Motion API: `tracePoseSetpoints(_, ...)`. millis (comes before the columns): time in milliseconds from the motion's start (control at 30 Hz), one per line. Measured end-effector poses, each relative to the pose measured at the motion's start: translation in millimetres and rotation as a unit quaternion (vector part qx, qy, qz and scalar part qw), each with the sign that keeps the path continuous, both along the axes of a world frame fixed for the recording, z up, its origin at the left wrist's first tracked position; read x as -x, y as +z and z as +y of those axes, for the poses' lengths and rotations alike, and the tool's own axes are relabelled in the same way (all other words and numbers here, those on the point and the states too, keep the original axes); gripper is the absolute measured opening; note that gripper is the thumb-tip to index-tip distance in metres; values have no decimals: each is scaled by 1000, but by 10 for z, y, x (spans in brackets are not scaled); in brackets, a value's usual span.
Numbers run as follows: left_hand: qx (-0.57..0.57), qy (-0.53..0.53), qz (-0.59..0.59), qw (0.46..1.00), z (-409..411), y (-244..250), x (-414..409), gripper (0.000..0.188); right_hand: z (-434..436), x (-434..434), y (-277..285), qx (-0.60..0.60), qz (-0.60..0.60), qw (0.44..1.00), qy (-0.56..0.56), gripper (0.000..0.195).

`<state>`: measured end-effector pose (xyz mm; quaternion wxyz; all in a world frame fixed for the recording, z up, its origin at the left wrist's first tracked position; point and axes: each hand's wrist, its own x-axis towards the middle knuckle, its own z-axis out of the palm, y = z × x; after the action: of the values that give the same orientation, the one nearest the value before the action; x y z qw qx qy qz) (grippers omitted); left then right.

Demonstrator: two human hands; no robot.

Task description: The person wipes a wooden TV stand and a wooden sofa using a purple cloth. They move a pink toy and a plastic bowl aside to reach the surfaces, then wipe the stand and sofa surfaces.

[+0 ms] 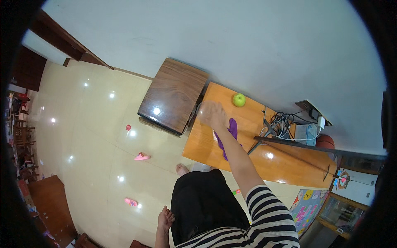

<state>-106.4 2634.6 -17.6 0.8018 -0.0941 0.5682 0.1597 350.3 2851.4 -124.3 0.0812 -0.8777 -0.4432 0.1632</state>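
My right hand [218, 116] reaches over the left part of an orange wooden table [198, 142] and holds a clear, see-through bowl-like container [204, 112] near the table's left edge. A purple cloth [233, 126] lies on the table beside and partly under my right forearm. Beyond my hand, towards the wall, sits a green apple [239, 99]. My left hand [166, 218] hangs beside my black garment, its fingers curled, with nothing visible in it.
A dark wooden cabinet [173, 93] stands left of the table. Tangled cables [280, 122], a television [288, 143] and a basketball [325, 142] are at the right. Pink slippers [142, 157] lie on the tiled floor.
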Motion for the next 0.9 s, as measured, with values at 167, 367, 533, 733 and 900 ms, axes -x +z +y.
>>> tracePoseSetpoints(167,-24,-2,-36,999,197,-36,-561,46,256,-113,-105,89,-46,990,100,97)
tracePoseSetpoints(367,-82,-105,-9,991,675,22,-1274,47,-158,-82,-261,-16,-12,999,50,88)
tracePoseSetpoints(533,-216,-223,9,951,1416,-204,-1722,50,-682,-8,-213,-134,437,879,-137,53)
tracePoseSetpoints(733,-296,-278,52,912,1848,-502,-1938,43,-1086,511,696,-92,709,645,-270,40)
tracePoseSetpoints(900,-281,-244,-29,928,2016,-546,-1879,36,-1065,907,804,-166,666,683,-250,48)
